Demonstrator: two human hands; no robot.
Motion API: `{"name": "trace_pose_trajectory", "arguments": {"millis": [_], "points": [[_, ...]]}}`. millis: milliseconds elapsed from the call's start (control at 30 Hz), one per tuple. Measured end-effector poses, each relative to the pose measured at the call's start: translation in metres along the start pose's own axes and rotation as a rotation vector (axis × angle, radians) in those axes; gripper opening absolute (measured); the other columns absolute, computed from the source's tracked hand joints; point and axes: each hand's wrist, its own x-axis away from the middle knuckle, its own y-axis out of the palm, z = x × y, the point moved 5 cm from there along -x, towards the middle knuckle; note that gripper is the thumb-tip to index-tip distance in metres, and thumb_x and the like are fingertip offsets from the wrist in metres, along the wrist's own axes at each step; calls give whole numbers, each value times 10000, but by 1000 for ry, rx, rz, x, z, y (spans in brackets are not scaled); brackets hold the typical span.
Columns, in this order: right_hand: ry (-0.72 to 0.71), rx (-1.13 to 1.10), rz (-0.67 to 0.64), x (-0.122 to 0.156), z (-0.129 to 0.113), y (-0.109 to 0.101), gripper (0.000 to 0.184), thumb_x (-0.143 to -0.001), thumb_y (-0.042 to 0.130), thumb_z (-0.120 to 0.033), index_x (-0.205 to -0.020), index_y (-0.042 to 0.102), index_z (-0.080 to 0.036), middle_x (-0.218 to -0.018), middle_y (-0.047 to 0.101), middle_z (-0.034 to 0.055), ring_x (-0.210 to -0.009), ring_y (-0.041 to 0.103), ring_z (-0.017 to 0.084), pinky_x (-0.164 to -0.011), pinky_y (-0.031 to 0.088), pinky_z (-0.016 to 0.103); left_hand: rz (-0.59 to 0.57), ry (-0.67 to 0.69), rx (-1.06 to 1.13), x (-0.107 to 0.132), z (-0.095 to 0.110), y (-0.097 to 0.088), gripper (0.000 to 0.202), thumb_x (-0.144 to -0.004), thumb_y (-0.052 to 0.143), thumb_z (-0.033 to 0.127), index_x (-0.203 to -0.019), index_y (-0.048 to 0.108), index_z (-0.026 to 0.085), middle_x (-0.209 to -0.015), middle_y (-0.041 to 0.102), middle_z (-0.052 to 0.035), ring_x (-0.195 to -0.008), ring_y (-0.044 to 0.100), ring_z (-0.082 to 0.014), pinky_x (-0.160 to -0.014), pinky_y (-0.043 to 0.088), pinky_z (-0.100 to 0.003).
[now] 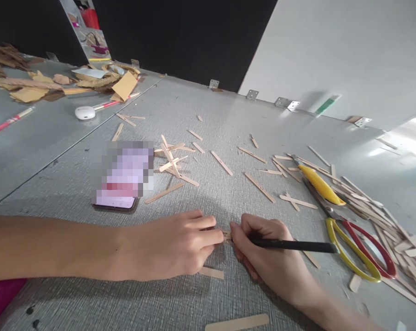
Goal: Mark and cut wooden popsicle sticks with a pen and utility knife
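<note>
My left hand (173,246) rests on the grey table near the front, fingers pressed together on a small wooden stick piece (226,235). My right hand (263,257) meets it from the right, closed around a black pen (294,245) whose tip touches that same piece. Another short stick (211,273) lies just under my left fingers. A longer flat stick (237,322) lies at the front edge.
A phone (123,177) lies left of centre. Several loose wooden sticks (259,187) are scattered across the table, with a pile (373,207) at the right. Scissors with red and yellow handles (356,246) and a yellow cutter (320,184) lie to the right. Cardboard scraps (38,85) sit far left.
</note>
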Motion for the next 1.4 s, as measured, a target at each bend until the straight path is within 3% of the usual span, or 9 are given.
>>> {"name": "trace_pose_trajectory", "arguments": {"millis": [133,800,1400], "points": [[1,26,-9,-1,-1,0,439,-960,638,-289,-579,428,-236,-389,441,-83,-282,410,64,-322,280,182,-23,4,-11,-1,0,-1,190,-928,618,28,-813,728,131,-967,669,-92,-886,568,-211,-786,502,-331],[-1,13,-21,-1,-2,0,399,-981,563,-244,-595,459,-234,-365,456,-81,-270,452,65,-297,315,145,-20,-2,22,0,0,1,178,-932,618,29,-816,722,115,-985,665,-98,-886,570,-212,-784,499,-341],[49,-79,4,-2,2,1,415,-963,617,-310,-582,471,-231,-358,482,-68,-248,451,66,-271,305,132,-2,-4,11,-1,0,0,167,-920,636,25,-813,713,126,-920,637,-80,-876,549,-210,-781,489,-335]]}}
